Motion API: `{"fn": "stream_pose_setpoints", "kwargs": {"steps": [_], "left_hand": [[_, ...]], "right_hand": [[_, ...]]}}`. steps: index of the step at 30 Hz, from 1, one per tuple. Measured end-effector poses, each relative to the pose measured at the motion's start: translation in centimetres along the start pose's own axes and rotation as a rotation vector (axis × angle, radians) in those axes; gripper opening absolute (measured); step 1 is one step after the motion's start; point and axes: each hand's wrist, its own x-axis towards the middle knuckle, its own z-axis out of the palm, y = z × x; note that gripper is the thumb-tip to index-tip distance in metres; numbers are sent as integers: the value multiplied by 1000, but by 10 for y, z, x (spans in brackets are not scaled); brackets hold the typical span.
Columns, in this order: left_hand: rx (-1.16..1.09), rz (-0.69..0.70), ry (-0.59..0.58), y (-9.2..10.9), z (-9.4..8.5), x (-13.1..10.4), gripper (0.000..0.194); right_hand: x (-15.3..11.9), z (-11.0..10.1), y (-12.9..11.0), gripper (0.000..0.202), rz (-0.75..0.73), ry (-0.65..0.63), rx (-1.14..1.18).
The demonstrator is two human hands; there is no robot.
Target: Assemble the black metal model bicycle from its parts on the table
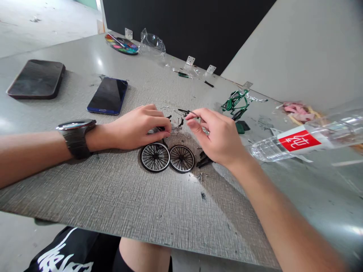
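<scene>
My left hand (141, 126) rests on the table, thumb and fingers pinched round a black model bicycle part (164, 142) that is mostly hidden beneath them. Just below it two small spoked wheels, a left wheel (155, 157) and a right wheel (182, 158), lie flat side by side with their rims meeting. Between thumb and fingertips my right hand (217, 132) holds a thin dark rod-like piece (184, 111), its tip pointing left. Small silver and black parts (178, 128) lie between the hands. More black pieces (204, 160) sit partly under the right hand.
An assembled green model bicycle (236, 102) stands beyond the right hand. A clear bottle (300, 139) lies at right. On the left are a phone (109, 95) and a dark flat box (38, 79). Farther back are a paint palette (121, 44), clear plastic packaging (153, 43) and a screwdriver (183, 74).
</scene>
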Motion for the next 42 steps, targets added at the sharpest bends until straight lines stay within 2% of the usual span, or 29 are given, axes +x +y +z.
{"fn": "stream_pose_setpoints", "kwargs": {"steps": [4,8,12,16,18,20,23,26,32,35,38,40,42], "left_hand": [[0,8,2,0,0,0,21],[3,13,4,0,0,1,21],[-5,5,4,0,1,1,20],[-14,-8,0,-2,1,1,18],[-7,-28,4,-2,1,0,17],[4,-49,14,-2,1,0,16],[12,-64,43,0,0,0,12],[17,-72,58,3,-2,0,11],[31,-72,45,4,-3,-1,12],[42,-65,48,2,-1,-1,11],[72,-53,61,2,-1,-1,13],[114,-28,70,3,-1,-2,15],[170,13,70,5,-2,-3,16]], "right_hand": [[-4,5,-7,25,-86,-65,-21],[-6,12,-8,22,-93,-86,-9],[-6,7,-9,20,-117,-96,7],[-5,-6,1,22,-116,65,-84],[-4,-9,11,25,-44,189,-167],[-3,-8,22,27,46,216,-264],[-2,-2,32,27,108,81,-338],[-2,3,33,26,120,-60,-311],[-2,5,28,28,152,-171,-273],[-1,4,26,30,158,-188,-207],[0,1,18,40,209,-70,-47],[1,3,10,45,278,1,177],[0,7,1,47,326,-13,478]]}}
